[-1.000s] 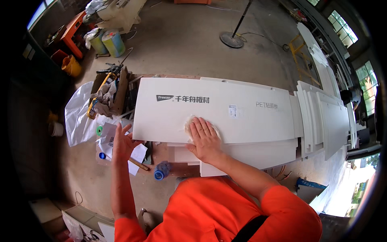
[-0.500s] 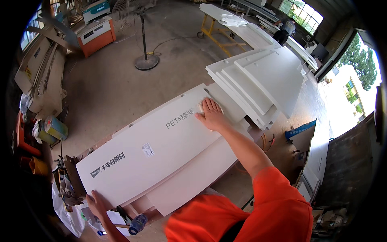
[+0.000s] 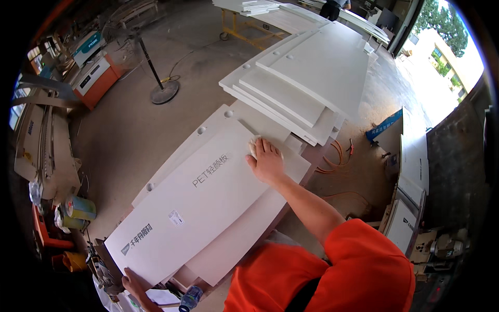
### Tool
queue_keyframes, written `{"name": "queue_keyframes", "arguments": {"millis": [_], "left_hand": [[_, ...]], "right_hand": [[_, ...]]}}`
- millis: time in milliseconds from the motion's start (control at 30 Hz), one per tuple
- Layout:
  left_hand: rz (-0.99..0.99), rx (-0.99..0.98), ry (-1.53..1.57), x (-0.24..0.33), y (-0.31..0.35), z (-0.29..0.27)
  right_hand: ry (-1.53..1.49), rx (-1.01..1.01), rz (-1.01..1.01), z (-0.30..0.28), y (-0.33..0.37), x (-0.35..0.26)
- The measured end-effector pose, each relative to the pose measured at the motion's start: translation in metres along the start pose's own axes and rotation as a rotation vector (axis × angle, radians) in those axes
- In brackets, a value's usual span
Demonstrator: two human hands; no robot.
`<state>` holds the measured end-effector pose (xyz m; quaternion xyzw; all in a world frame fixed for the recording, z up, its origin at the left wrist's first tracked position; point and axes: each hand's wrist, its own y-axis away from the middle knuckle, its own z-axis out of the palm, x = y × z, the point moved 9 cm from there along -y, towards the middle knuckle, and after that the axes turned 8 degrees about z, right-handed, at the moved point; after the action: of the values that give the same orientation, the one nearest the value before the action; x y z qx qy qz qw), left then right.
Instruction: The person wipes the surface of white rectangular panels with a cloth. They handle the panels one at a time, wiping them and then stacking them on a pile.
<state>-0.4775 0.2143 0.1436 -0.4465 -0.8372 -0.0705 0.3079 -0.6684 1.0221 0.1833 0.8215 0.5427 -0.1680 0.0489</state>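
A long white board [image 3: 192,208] with dark print and a small label lies slantwise before me on other boards. My left hand [image 3: 134,285] grips its near left corner, thumb on top and the other fingers mostly hidden. At the far right end, my right hand [image 3: 268,164] presses a crumpled whitish cloth [image 3: 253,147] against the board; the fingers lie over the cloth. Beneath, another white board [image 3: 171,165] shows round holes along its far edge. A further pale board [image 3: 234,247] sticks out on my side.
Stacked white boards [image 3: 317,73] stand beyond my right hand. A pedestal fan [image 3: 165,92] and an orange machine [image 3: 96,80] are on the far left. Orange hose [image 3: 335,156] lies on the floor at right. A plastic bottle [image 3: 191,297] is near my left forearm. Another person [image 3: 331,9] is at the back.
The top board has shifted relative to the one beneath, uncovering its far edge and round holes. Both hands stay on the top board, the right with the cloth. The view has turned slightly.
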Motion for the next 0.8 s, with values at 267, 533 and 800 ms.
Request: {"name": "queue_keyframes", "arguments": {"millis": [267, 533, 800], "left_hand": [[0.453, 0.042, -0.124, 0.157, 0.018, 0.007], [0.836, -0.014, 0.024, 0.277, 0.025, 0.025], [1.408, -0.220, 0.388, 0.498, 0.079, 0.094]], "right_hand": [[-0.393, -0.300, 0.613, -0.046, 0.130, 0.117], [-0.827, 0.242, 0.893, -0.107, 0.327, 0.275], [-0.988, 0.989, 1.203, -0.153, 0.565, 0.425]]}}
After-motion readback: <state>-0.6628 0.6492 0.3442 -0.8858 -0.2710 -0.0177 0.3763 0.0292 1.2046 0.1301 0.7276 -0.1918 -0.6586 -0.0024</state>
